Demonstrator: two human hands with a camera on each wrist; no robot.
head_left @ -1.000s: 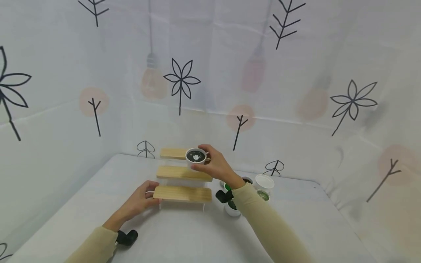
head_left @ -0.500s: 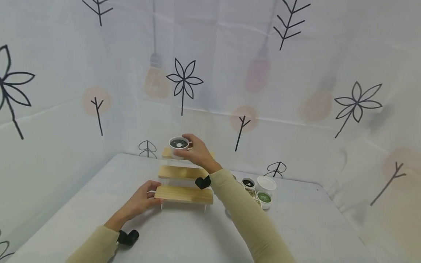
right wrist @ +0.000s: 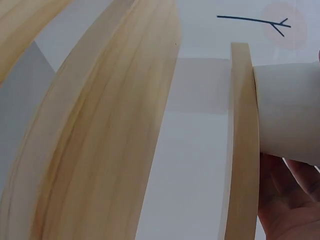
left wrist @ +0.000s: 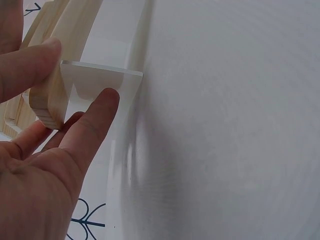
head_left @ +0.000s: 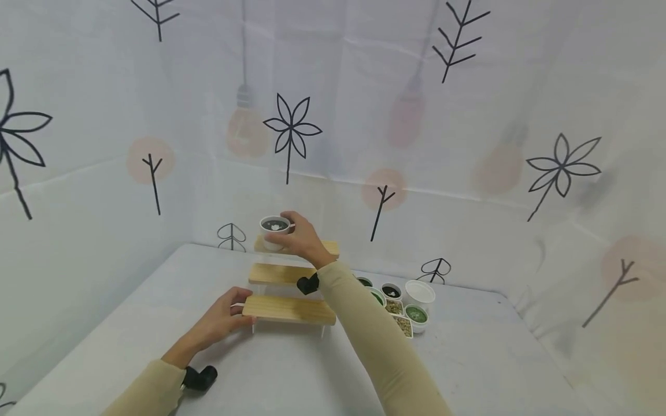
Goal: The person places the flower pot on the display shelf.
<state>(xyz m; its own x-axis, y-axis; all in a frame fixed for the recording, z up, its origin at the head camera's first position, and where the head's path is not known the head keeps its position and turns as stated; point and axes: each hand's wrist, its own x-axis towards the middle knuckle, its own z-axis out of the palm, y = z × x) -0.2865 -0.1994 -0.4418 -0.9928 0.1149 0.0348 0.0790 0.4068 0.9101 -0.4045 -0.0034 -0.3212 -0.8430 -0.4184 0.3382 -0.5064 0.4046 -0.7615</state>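
A stand (head_left: 289, 310) with three wooden steps on clear supports stands on the white table. At its left side, my left hand (head_left: 221, 318) holds the end of the lowest board (left wrist: 47, 102), thumb on top and fingertips against the clear support (left wrist: 102, 77). Over the left end of the top board (head_left: 328, 248), my right hand (head_left: 306, 240) grips a white cup (head_left: 270, 228) with a handle, dark contents and a small white shape inside. The right wrist view shows the cup's base against that top board (right wrist: 245, 145).
Right of the stand, partly behind the right sleeve, sit a white cup (head_left: 418, 293), a cup with green contents (head_left: 417, 315), a dark-filled cup (head_left: 391, 290) and square dishes of grainy bits (head_left: 403, 326). A printed cloth (head_left: 333, 144) hangs behind.
My right hand has carried the cup left and up from above the middle step, then lowered it onto the top board's left end. The left hand has stayed at the lowest board.
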